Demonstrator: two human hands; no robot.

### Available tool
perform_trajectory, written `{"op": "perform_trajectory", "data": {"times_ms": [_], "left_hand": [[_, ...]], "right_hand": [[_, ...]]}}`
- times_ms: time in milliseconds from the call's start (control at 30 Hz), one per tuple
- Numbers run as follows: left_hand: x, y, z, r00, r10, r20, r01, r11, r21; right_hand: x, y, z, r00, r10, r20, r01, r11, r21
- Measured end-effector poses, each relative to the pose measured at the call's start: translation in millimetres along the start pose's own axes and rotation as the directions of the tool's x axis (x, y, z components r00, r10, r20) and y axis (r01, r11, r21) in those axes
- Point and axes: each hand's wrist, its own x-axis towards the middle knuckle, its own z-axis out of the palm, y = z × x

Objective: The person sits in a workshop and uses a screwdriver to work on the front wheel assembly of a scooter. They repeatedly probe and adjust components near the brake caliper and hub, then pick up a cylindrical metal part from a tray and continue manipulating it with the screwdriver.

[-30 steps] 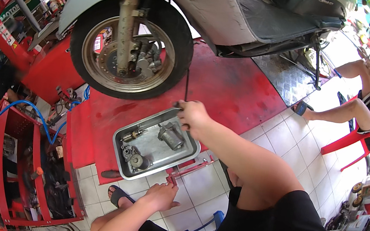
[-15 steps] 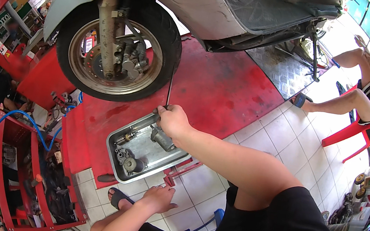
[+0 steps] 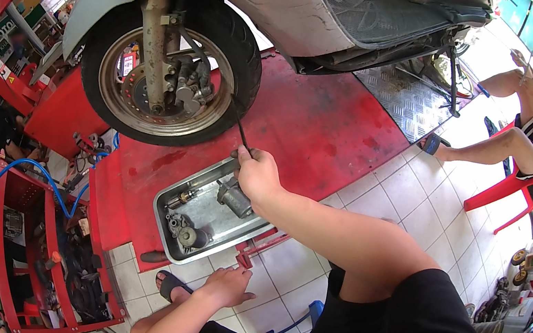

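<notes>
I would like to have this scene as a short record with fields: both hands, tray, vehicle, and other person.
Right hand: grips a thin dark rod; its far end overlaps the front wheel in view, contact unclear
Left hand: below the tray in the picture; grip unclear
Tray: metal, rectangular, holding several metal parts
Vehicle: scooter, above a red platform
Other person: at right, on a red chair

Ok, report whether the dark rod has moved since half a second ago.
Yes: the dark rod has swung its far tip left across the front tyre.
</notes>
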Motion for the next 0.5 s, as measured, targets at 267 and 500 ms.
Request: {"op": "perform_trajectory", "data": {"times_ms": [267, 500], "left_hand": [[1.2, 1.6, -1.4, 0.999, -0.009, 0.033, 0.009, 1.0, -0.005], [1.0, 1.1, -0.8, 0.999, -0.013, 0.05, 0.014, 1.0, -0.004]], "right_hand": [[-4.7, 3.9, 1.4, 0.996, -0.016, -0.09, 0.013, 0.999, -0.037], [-4.2, 8.1, 5.1, 0.991, -0.042, -0.125, 0.041, 0.999, -0.014]]}}
